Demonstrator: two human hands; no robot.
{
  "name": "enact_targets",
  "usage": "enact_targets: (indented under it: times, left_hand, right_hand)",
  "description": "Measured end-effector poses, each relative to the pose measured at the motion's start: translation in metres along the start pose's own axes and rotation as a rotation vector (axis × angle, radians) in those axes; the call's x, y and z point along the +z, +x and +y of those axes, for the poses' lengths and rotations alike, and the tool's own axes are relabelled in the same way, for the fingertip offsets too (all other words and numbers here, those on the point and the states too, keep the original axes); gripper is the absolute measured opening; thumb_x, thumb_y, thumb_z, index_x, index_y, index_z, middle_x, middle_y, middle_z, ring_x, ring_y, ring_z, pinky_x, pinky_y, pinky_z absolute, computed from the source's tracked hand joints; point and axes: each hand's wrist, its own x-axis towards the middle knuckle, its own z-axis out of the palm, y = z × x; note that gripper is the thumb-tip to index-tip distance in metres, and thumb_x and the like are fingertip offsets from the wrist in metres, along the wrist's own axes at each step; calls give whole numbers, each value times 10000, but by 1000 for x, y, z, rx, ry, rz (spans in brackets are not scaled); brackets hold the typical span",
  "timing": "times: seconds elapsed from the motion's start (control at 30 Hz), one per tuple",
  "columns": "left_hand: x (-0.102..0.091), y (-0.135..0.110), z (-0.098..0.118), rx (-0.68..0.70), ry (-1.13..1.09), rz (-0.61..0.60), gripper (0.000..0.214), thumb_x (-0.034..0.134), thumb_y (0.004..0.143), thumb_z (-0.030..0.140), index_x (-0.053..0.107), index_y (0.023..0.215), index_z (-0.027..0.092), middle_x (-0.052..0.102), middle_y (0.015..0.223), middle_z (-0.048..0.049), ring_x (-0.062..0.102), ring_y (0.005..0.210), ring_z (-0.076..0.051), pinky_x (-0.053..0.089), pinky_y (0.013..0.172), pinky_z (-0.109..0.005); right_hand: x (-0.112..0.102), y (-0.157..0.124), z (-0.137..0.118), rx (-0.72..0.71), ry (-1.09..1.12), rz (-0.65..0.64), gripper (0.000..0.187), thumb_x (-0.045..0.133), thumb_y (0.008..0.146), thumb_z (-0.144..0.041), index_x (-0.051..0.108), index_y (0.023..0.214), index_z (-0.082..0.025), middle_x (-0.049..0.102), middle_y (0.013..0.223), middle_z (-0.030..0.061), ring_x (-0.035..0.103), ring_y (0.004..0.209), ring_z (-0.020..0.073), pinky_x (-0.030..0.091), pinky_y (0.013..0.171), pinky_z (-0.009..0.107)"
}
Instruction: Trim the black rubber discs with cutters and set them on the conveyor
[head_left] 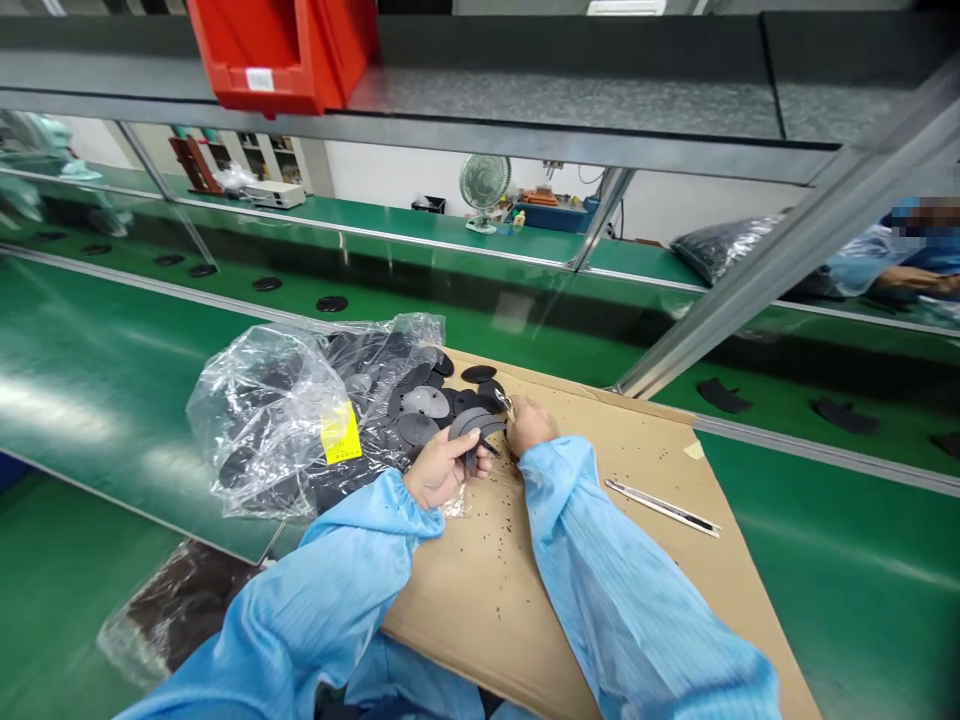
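My left hand (444, 466) is closed round a dark round plastic part (474, 424), held just above the cardboard sheet (600, 520). My right hand (529, 424) is closed on a small metal tool (508, 404) whose tip touches the part's edge. Both arms wear light blue sleeves. A pile of the same dark discs (424, 400) spills from a clear plastic bag (285, 420) with a yellow label, just left of my hands. Small black shavings (491, 535) lie scattered on the cardboard under my hands.
A thin knife-like tool (664, 507) lies on the cardboard to the right. Behind runs a green conveyor belt (105, 380) carrying dark parts (331, 303). A red bin (281, 50) sits on the shelf overhead. Another person's arm (911, 280) shows at far right.
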Motion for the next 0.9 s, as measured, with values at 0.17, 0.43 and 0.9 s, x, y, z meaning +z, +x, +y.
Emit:
enact_targets:
  times: [0.17, 0.43, 0.9]
  left_hand:
    - [0, 0, 0, -36, 40, -7, 384, 717, 677, 337, 506, 926, 136, 638, 728, -71, 614, 570, -161, 463, 504, -254]
    - [1, -4, -3, -55, 39, 0, 343, 730, 678, 277, 539, 922, 129, 651, 811, -87, 640, 675, -172, 504, 618, -288]
    - [8, -6, -15, -12, 98, 23, 417, 799, 607, 231, 601, 965, 150, 649, 845, -45, 617, 715, -141, 495, 660, -272]
  right_hand:
    - [-8, -25, 10, 8, -33, -31, 292, 419, 831, -126, 597, 1057, -176, 641, 973, 115, 608, 853, 232, 407, 700, 299]
    - [-6, -79, 21, 25, 710, 427, 287, 546, 823, -318, 576, 1066, -168, 651, 883, 65, 614, 822, 199, 483, 787, 345]
    - [-6, -116, -10, -225, 981, 416, 190, 564, 832, -256, 594, 1015, -214, 620, 865, 40, 598, 786, 163, 503, 749, 310]
